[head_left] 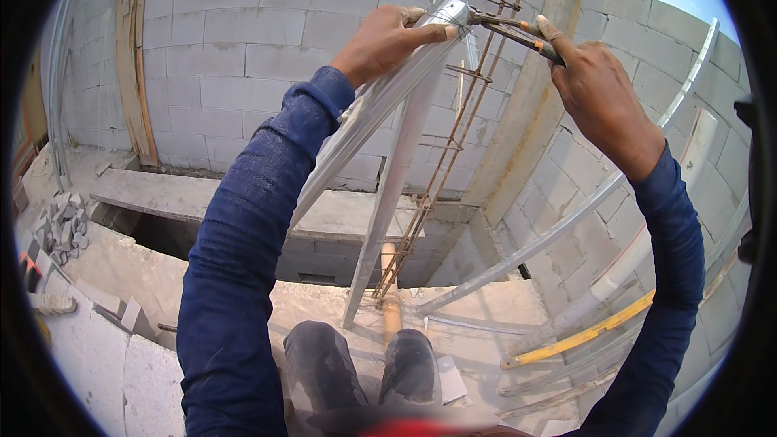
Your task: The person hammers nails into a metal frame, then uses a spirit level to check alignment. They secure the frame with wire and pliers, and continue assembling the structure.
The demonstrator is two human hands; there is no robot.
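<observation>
My left hand [387, 39] is closed around the upper end of a slanting galvanized metal profile [356, 142], its thumb lying along the edge. Thin tie wire [456, 23] wraps this end, where the profile meets an upright metal stud [387, 210]. From the right, my right hand [597, 85] grips the handles of dark pincers [518, 31] with orange patches. Their jaws are at the wire beside the profile's end; whether they bite it is too small to tell.
A rusty rebar cage [461, 125] stands behind the stud, before a grey block wall [251, 57]. An opening [166, 235] gapes in the floor at left, near rubble [61, 226]. To the right are a long metal strip [550, 231], a yellow spirit level [583, 330] and a white pipe [627, 267].
</observation>
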